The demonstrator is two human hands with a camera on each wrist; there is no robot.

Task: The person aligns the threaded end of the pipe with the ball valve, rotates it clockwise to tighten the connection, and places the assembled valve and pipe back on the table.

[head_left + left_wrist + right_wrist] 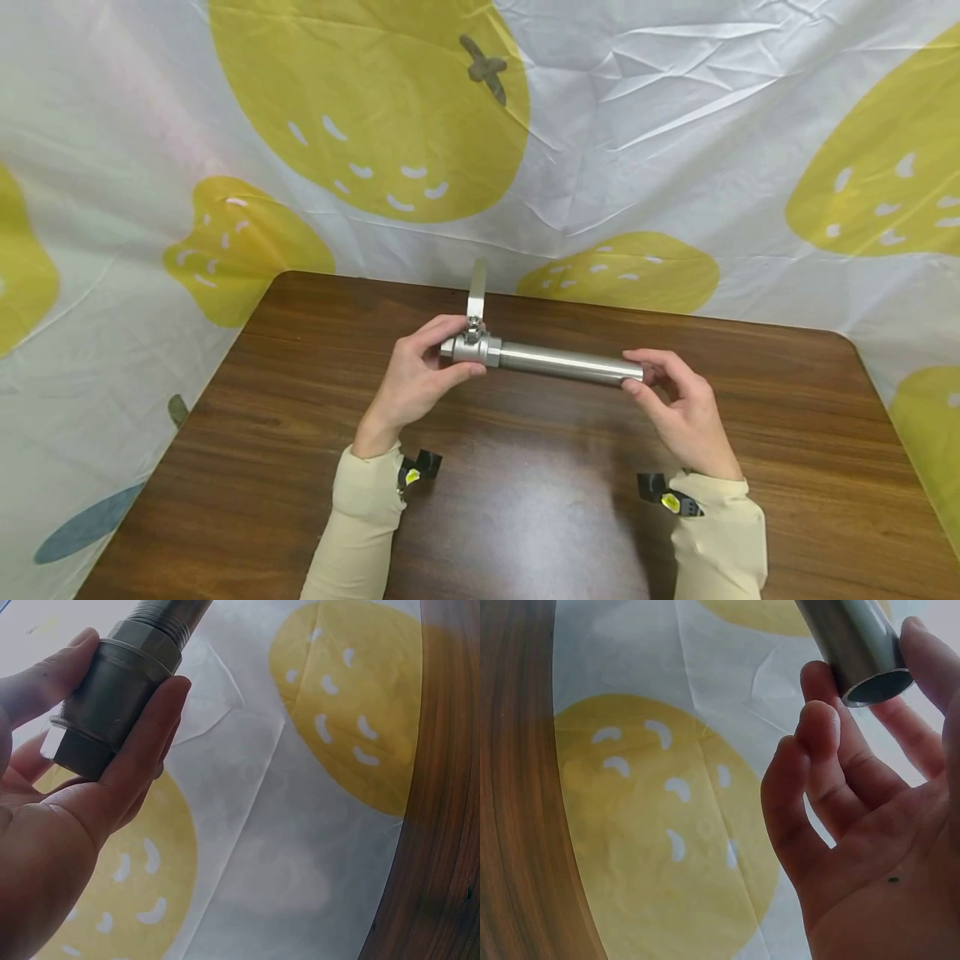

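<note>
A metal ball valve (pixel 467 350) is joined end to end with a straight steel pipe (pixel 562 362), and both are held up over the table. My left hand (pixel 412 375) grips the valve body, thumb on the near side and fingers behind. The valve's lever handle (pixel 476 292) points away from me. Threads (pixel 166 624) show between the valve's hex end and the pipe in the left wrist view. My right hand (pixel 682 408) pinches the pipe's free end between thumb and fingertips. In the right wrist view that hollow pipe end (pixel 877 686) faces the palm.
A brown wood-grain table (pixel 300 400) with rounded corners lies beneath the hands. Behind and beside it hangs a white cloth (pixel 600 150) printed with yellow fruit. Each wrist carries a small black camera strap.
</note>
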